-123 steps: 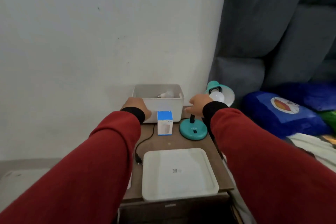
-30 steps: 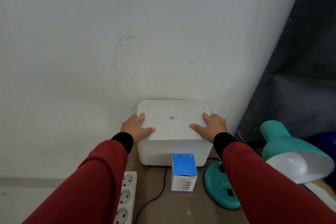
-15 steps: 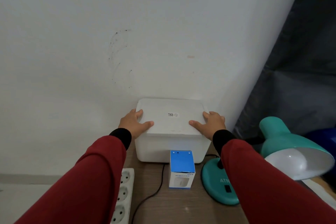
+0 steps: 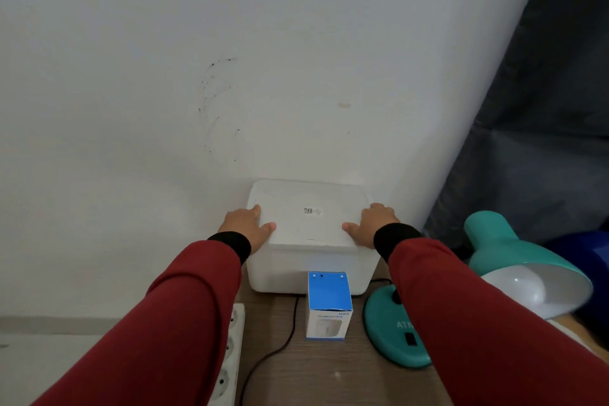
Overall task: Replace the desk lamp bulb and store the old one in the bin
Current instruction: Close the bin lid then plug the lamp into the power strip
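Observation:
A white bin [image 4: 280,273] stands against the wall at the back of the wooden table, with its white lid [image 4: 309,224] lying on top. My left hand [image 4: 247,227] grips the lid's left edge and my right hand [image 4: 370,224] grips its right edge, thumbs on top. The old bulb is hidden inside the bin. To the right stands the teal desk lamp [image 4: 494,241], with a white bulb [image 4: 517,287] in its shade. A blue and white bulb box [image 4: 329,305] stands in front of the bin.
A white power strip [image 4: 230,356] lies at the table's left edge. The lamp's black cord [image 4: 280,343] runs across the wooden table [image 4: 329,372]. The lamp's round teal base [image 4: 392,333] sits right of the box. Dark grey and blue fabric [image 4: 543,142] fills the right side.
Four seconds ago the bin was open with the bulb inside and the lid lay on the table front. In the last second my hands stay on the lid; only the view shifted slightly.

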